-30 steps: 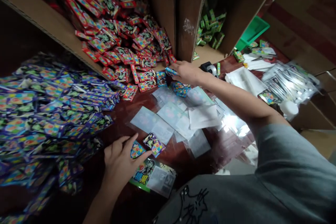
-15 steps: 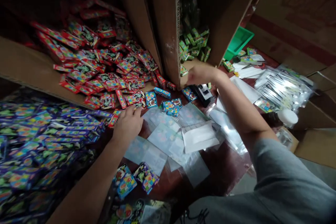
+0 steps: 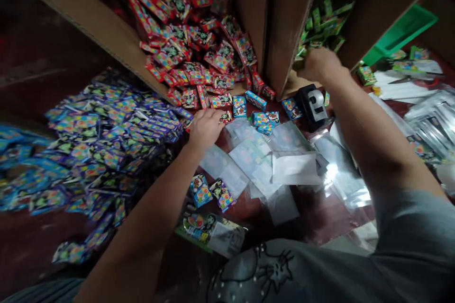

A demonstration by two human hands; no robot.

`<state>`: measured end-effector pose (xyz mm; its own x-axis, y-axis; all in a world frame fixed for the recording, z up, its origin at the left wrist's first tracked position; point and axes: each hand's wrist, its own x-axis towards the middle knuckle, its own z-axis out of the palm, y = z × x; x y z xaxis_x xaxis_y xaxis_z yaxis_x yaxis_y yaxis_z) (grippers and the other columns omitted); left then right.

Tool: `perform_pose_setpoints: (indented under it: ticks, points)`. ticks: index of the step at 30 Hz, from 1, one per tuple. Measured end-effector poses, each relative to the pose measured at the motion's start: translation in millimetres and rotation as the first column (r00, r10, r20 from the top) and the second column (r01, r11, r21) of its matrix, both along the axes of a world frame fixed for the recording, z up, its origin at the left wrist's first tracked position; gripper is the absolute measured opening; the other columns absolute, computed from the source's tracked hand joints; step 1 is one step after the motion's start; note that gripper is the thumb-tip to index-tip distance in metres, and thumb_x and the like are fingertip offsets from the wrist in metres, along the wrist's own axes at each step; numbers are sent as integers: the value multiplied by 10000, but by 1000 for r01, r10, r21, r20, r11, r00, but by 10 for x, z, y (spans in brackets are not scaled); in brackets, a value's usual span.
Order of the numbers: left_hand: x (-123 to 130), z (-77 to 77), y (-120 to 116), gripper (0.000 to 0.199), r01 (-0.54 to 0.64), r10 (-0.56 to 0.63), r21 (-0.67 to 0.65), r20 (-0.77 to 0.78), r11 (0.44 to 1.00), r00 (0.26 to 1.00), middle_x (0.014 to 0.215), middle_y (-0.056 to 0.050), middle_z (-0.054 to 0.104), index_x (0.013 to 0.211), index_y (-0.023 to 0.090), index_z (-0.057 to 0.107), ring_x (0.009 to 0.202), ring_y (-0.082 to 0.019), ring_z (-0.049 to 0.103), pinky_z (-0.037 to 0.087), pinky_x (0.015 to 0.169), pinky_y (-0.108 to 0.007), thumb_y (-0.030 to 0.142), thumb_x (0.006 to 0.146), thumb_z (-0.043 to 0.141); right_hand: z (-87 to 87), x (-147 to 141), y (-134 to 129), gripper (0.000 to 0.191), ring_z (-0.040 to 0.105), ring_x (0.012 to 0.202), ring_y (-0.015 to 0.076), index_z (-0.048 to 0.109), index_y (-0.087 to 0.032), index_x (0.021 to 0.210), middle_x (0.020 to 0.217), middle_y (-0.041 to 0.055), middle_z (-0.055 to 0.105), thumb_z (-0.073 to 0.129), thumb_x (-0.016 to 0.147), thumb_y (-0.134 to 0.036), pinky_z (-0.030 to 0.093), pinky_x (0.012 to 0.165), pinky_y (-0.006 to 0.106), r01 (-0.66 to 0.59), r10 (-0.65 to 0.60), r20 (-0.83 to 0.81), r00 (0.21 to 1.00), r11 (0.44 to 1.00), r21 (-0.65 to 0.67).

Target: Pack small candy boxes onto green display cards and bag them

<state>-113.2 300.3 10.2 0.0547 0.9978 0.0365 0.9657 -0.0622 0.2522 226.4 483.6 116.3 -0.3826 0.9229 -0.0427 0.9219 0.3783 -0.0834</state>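
My left hand (image 3: pixel 206 128) is bent down over a small red box (image 3: pixel 225 117) at the front of a red pile, fingers close together. Their tips are partly hidden. My right hand (image 3: pixel 323 65) reaches into the carton on the right, beside small green boxes (image 3: pixel 327 21). Its fingers are curled and blurred, and what is in them is hidden. Several small blue boxes (image 3: pixel 239 106) lie between my hands. Closer to me, a blue box (image 3: pixel 201 190) and a purple box (image 3: pixel 222 194) lie side by side.
Cartons hold red boxes (image 3: pixel 195 40) and green ones, with a cardboard wall (image 3: pixel 291 23) between. Purple boxes (image 3: pixel 117 123) heap at left. Clear plastic bags (image 3: pixel 223 168), a white paper (image 3: pixel 295 168) and a black tape dispenser (image 3: pixel 312 106) lie centrally. A green tray (image 3: pixel 401 33) stands at right.
The view has swung left, so things appear farther right. My right hand has gone deeper into the green-box carton. My left hand stays by the red boxes.
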Motion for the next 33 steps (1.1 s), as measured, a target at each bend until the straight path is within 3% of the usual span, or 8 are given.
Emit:
perform_pose_setpoints:
  ticks: [4, 8, 10, 16, 21, 24, 28, 33]
  points:
    - [137, 154, -334, 494, -58, 43, 30, 377, 998, 925, 1320, -188, 724, 1407, 166, 645, 1251, -337, 664, 512, 1138, -528, 407, 976, 675, 532, 370, -730, 448, 668, 1314, 444, 767, -14, 1283, 1203, 341, 760, 621, 1075, -382, 544, 1033, 557, 31, -37, 31, 999, 985, 172]
    - [349, 133, -918, 623, -56, 237, -236, 869, 970, 435, 1204, -124, 764, 1549, 198, 500, 977, -232, 755, 636, 878, -416, 469, 995, 590, 595, 336, -1453, 301, 754, 1104, 274, 824, -191, 1179, 1151, 138, 797, 569, 1079, -315, 572, 999, 431, -420, 416, -243, 876, 907, 37]
    - [435, 31, -1201, 713, -75, 365, -362, 868, 929, 338, 1088, -86, 773, 1601, 200, 447, 831, -205, 745, 637, 759, -377, 440, 952, 619, 467, 183, -1648, 324, 753, 1077, 257, 826, -188, 1153, 1143, 112, 791, 523, 1073, -268, 569, 1009, 417, -458, 438, -263, 860, 889, -15]
    - [532, -250, -1646, 556, -139, 347, -324, 774, 936, 530, 1139, -93, 798, 1449, 219, 606, 893, -226, 786, 654, 806, -357, 409, 927, 643, 84, -111, -1553, 461, 649, 1294, 330, 682, -142, 1449, 1364, 182, 697, 619, 1019, -296, 521, 1118, 466, -467, 456, -128, 881, 881, -73]
    - [472, -14, -1835, 514, -185, 217, -114, 488, 976, 845, 1359, -170, 740, 1458, 203, 600, 1187, -314, 762, 612, 1057, -478, 400, 983, 616, -68, -95, -1336, 743, 575, 1366, 418, 578, -154, 1556, 1517, 214, 602, 800, 871, -339, 523, 1111, 535, -368, 399, 184, 899, 912, -179]
    - [208, 160, -2050, 705, -72, 57, 57, 225, 996, 973, 1654, -190, 537, 1597, 218, 486, 1533, -411, 524, 415, 1284, -597, 490, 974, 671, -217, -16, -1206, 907, 562, 1393, 430, 431, -156, 1673, 1606, 210, 557, 763, 834, -251, 549, 1080, 530, -366, 422, 279, 863, 902, -231]
    - [-389, 155, -2260, 902, 48, -47, -74, 10, 996, 999, 1822, -166, 289, 1681, 280, 377, 1627, -495, 358, 316, 1303, -704, 511, 890, 743, -472, 94, -997, 1009, 512, 1458, 431, 263, -248, 1754, 1777, 131, 401, 705, 847, -271, 524, 1102, 582, -543, 578, 310, 755, 816, -199]
    - [-724, 26, -2176, 916, 133, -119, -278, 64, 951, 991, 1789, -156, 377, 1691, 220, 369, 1616, -398, 420, 353, 1318, -590, 472, 860, 659, -626, 80, -920, 846, 574, 1382, 385, 461, -176, 1634, 1629, 155, 562, 713, 849, -368, 484, 1120, 561, -715, 690, 400, 604, 691, -112]
